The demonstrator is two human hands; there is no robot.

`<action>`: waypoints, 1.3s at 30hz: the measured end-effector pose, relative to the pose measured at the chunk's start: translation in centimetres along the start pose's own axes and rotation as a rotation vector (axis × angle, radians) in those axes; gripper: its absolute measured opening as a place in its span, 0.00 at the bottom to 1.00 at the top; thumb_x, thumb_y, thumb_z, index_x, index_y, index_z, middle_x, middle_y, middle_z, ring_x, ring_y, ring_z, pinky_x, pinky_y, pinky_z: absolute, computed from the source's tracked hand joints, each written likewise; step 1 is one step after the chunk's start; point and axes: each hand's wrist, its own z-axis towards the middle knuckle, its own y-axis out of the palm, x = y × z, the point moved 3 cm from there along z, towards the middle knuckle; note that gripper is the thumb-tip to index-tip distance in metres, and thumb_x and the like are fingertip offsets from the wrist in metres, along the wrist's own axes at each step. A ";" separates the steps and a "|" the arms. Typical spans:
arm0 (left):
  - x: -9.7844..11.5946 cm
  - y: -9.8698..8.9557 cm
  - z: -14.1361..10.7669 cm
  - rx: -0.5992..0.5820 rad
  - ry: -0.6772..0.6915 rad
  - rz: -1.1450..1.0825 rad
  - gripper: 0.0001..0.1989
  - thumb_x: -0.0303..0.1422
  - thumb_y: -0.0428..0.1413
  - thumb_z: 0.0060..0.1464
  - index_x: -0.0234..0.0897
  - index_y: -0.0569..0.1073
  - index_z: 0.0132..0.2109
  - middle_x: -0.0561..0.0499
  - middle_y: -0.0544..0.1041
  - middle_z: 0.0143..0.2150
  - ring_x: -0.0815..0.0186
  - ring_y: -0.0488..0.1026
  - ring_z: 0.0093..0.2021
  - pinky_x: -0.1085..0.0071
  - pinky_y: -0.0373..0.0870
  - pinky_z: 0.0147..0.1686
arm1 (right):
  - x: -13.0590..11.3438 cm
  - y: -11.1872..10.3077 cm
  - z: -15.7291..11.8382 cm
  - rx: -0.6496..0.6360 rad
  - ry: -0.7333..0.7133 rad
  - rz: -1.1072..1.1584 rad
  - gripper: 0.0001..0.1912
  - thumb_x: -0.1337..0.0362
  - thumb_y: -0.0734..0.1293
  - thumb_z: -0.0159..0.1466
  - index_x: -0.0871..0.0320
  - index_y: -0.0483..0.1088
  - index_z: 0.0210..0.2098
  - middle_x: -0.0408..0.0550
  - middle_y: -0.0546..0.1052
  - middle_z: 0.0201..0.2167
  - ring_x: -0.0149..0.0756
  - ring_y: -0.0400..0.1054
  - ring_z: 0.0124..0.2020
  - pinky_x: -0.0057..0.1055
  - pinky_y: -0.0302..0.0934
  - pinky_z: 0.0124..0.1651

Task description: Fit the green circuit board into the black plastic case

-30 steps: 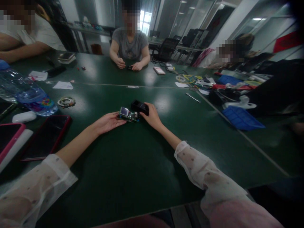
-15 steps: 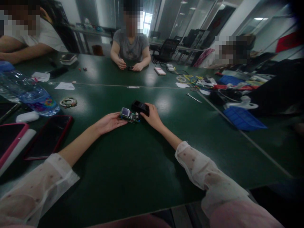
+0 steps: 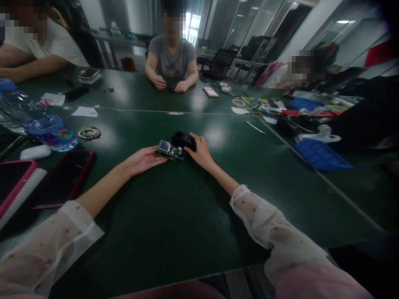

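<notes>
Near the middle of the green table (image 3: 174,199), my left hand (image 3: 144,161) holds a small green circuit board (image 3: 171,151) by its left end, fingers beneath it. The board carries a small square screen that faces up. My right hand (image 3: 201,153) grips the right end of a black case (image 3: 183,140), thumb on the near side and fingers over the far side. The case lies just behind the board, and the two overlap in view; whether they touch is unclear.
Phones (image 3: 64,178), a white case (image 3: 35,152), a water bottle (image 3: 52,128) and a cable coil (image 3: 89,133) are on the left. A wrench (image 3: 255,127), blue trays (image 3: 322,154) and tangled cables lie right. A person (image 3: 172,58) sits opposite.
</notes>
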 end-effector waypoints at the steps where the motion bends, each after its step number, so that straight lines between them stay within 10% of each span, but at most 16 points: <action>1: 0.0 0.0 0.0 0.003 -0.002 -0.004 0.18 0.24 0.49 0.63 0.28 0.67 0.59 0.36 0.76 0.55 0.52 0.71 0.60 0.55 0.59 0.66 | 0.0 0.0 0.0 -0.001 0.001 -0.007 0.34 0.61 0.68 0.61 0.51 0.56 0.65 0.57 0.64 0.50 0.55 0.61 0.55 0.59 0.60 0.58; 39: 0.0 -0.1 0.1 -0.007 -0.009 0.013 0.15 0.25 0.50 0.63 0.30 0.70 0.56 0.38 0.77 0.53 0.54 0.74 0.56 0.56 0.61 0.65 | -0.8 -0.4 -0.1 0.004 -0.039 -0.079 0.30 0.64 0.68 0.61 0.56 0.60 0.62 0.59 0.69 0.56 0.55 0.63 0.58 0.56 0.62 0.58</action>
